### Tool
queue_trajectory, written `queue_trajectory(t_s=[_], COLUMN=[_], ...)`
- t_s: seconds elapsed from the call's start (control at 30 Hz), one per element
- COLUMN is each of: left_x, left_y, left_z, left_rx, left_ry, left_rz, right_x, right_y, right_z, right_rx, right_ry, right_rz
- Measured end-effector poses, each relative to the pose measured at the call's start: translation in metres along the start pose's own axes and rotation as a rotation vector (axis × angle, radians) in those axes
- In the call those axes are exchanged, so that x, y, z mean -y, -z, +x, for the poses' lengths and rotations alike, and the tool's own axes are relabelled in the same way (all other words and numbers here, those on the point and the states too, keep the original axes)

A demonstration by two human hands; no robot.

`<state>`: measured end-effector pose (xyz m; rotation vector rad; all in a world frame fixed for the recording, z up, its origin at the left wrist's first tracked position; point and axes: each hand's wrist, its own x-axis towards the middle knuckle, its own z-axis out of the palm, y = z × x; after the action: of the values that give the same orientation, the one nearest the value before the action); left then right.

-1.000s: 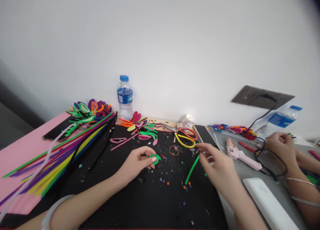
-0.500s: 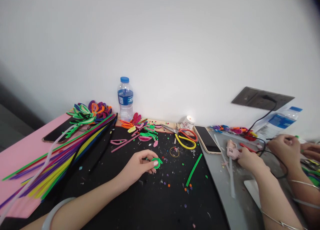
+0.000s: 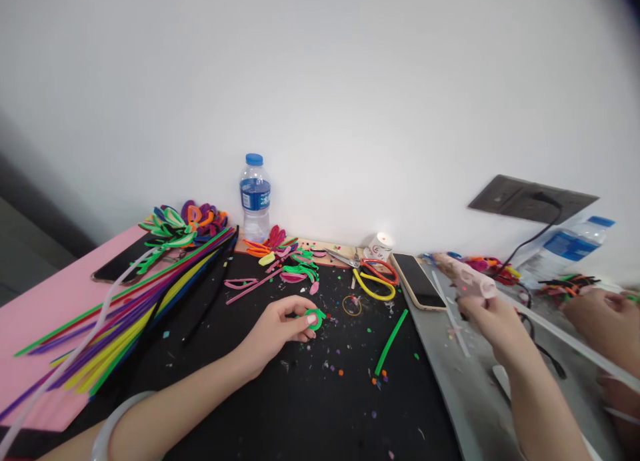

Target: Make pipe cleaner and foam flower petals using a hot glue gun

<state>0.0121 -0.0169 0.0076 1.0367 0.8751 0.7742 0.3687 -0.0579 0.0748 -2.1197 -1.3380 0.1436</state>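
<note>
My left hand (image 3: pixel 283 324) pinches a small green coil of pipe cleaner (image 3: pixel 315 318) between thumb and fingers, above the black work surface. My right hand (image 3: pixel 493 317) is closed round a pink glue gun (image 3: pixel 470 279), whose nozzle end points left. A long translucent glue stick (image 3: pixel 565 341) sticks out of its back toward the right edge. Between my hands lies a short straight piece of green pipe cleaner (image 3: pixel 391 342).
Scissors (image 3: pixel 373 277), a phone (image 3: pixel 419 282) and a white roll (image 3: pixel 379 246) lie near the wall. Pipe cleaners (image 3: pixel 145 314) and a bottle (image 3: pixel 255 199) stand left. At far right are a co-worker's hands (image 3: pixel 603 321), another bottle (image 3: pixel 570 244) and a cord (image 3: pixel 530 233).
My right hand has lifted the glue gun and turned it, so its stick now points right instead of down. My left hand keeps the green coil in place. The co-worker's hands have shifted.
</note>
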Motion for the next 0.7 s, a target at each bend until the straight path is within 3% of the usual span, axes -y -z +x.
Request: queue_trajectory(t_s=[0.13,0.27,0.4,0.7], left_x=[0.0,-0.001,-0.001,0.0], left_y=[0.001,0.001,0.001,-0.001], left_z=[0.0,0.0,0.0,-0.003], left_rx=[-0.012,-0.028,-0.024,0.034], left_ry=[-0.027,-0.064,-0.056,-0.017], left_rz=[-0.024,-0.076,-0.166,-0.354], right_x=[0.037,0.064,0.071,0.062], right_y=[-0.017,-0.046,-0.076,-0.098], right_z=[-0.022,-0.045,-0.064,-0.081], right_rx=[0.333,0.624,0.801,0.803], right_ry=[0.012,0.157,0.137,0.019], right_rz=[0.422,0.581,0.695,0.846])
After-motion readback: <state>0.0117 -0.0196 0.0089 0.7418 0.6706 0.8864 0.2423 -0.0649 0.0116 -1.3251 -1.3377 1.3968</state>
